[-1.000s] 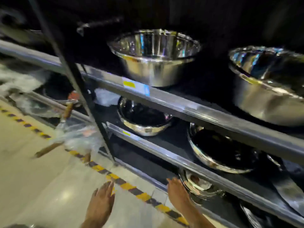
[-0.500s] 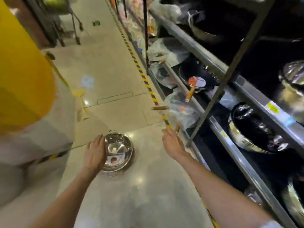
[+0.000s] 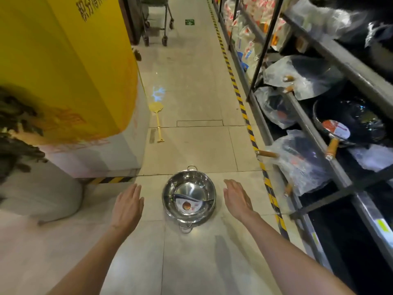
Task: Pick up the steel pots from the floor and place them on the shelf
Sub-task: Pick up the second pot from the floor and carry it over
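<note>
A shiny steel pot [image 3: 189,198] with two loop handles stands upright on the tiled floor, a round paper label lying inside it. My left hand [image 3: 127,204] hovers just to the left of the pot, palm down, fingers spread, holding nothing. My right hand [image 3: 237,198] is held out on the pot's right side, also open and apart from the rim. The dark metal shelf [image 3: 314,137] runs along the right of the aisle.
Plastic-wrapped pans with wooden handles [image 3: 297,162] fill the shelf, some handles poking into the aisle. A yellow-black floor stripe [image 3: 251,133] edges the shelf. A yellow pillar [image 3: 70,67] stands on the left, a yellow swatter [image 3: 157,118] lies beyond, a trolley [image 3: 157,20] far down.
My view swung from the shelf's steel pots down to the aisle floor. Both hands moved from near the shelf edge to either side of the pot on the floor.
</note>
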`<move>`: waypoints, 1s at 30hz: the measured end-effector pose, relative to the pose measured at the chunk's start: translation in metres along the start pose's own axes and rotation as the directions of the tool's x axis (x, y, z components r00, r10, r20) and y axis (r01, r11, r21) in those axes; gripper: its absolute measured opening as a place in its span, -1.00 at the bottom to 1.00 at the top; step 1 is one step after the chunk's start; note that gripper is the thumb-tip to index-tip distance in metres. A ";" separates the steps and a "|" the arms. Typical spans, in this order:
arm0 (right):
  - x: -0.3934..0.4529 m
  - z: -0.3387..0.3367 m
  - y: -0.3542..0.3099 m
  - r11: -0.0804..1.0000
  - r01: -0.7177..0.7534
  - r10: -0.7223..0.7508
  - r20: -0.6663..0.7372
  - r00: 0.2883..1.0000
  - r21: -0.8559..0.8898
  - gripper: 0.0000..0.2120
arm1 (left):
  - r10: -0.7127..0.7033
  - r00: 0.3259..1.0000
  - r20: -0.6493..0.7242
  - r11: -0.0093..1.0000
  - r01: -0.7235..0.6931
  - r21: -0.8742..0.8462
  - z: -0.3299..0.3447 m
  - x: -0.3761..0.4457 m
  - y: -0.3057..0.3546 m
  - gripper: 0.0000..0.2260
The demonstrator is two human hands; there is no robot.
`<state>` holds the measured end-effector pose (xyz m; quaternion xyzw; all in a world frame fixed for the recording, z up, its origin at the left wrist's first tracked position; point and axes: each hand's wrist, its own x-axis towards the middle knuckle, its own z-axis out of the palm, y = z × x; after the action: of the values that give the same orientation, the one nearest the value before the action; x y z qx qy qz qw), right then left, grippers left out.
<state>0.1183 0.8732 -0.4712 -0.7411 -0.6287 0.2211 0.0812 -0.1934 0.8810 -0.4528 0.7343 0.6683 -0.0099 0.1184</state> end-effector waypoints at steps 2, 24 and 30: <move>0.023 0.015 0.002 0.999 -0.034 0.035 0.031 0.999 -0.011 -0.62 | -0.027 0.999 0.032 1.000 0.027 -0.011 0.012 0.021 -0.016 -0.59; 0.316 0.403 0.184 0.954 -0.299 0.297 0.034 0.954 0.039 -0.52 | -0.058 0.983 0.176 0.985 0.085 -0.148 0.449 0.327 -0.105 -0.47; 0.335 0.447 0.211 0.981 -0.192 0.189 -0.135 0.973 -0.006 -0.56 | -0.036 0.996 0.088 0.969 0.056 -0.241 0.512 0.350 -0.121 -0.44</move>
<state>0.1525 1.0860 -1.0281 -0.8119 -0.5498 0.1719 0.0946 -0.2020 1.1373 -1.0301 0.6976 0.6759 0.0389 0.2346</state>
